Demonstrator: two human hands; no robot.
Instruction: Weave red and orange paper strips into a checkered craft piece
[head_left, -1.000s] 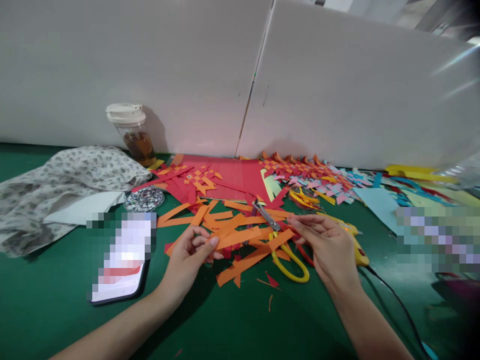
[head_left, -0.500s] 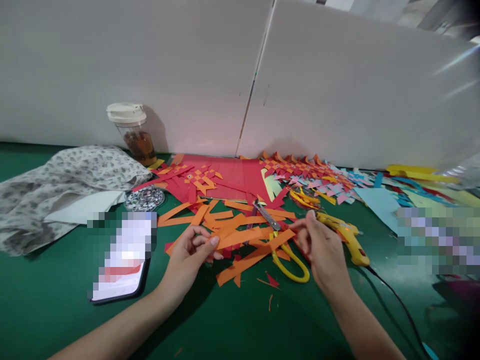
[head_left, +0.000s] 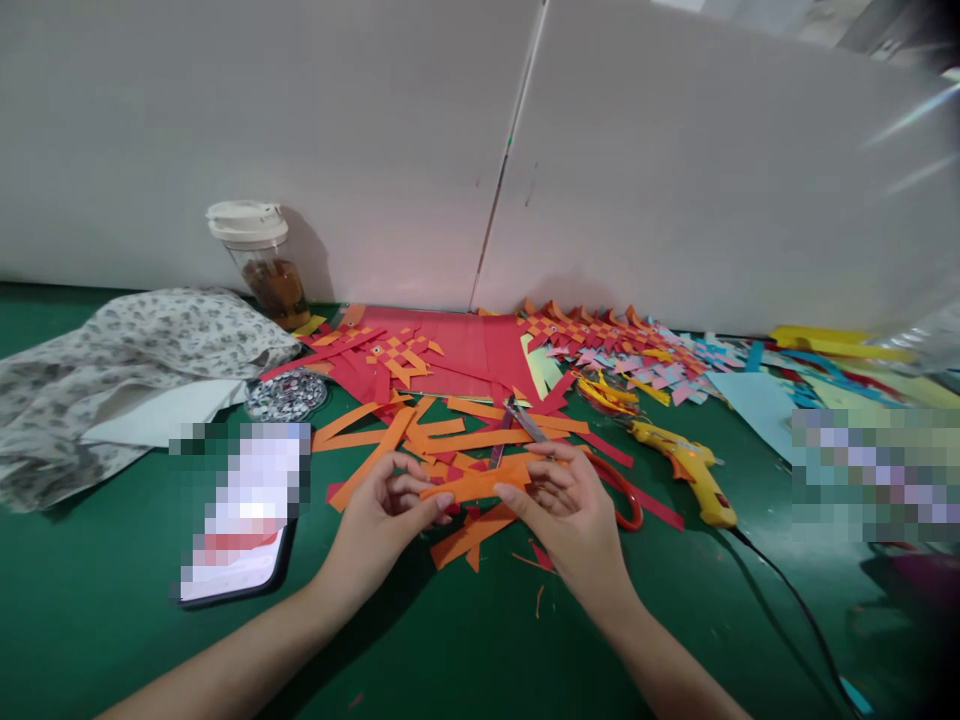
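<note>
Above the green worktop (head_left: 480,650), left of the yellow hot-glue gun (head_left: 696,468), pinching an orange paper strip (head_left: 474,485) between thumbs and curled fingers of both hands (head_left: 382,505) (head_left: 576,510), with checkered woven-paper fish (head_left: 574,334) lying behind the gun.

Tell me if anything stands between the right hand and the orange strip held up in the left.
Nothing visible does: the right hand is already at the right end of the strip, opposite the left hand. The scissors lie beyond, not between.
</note>
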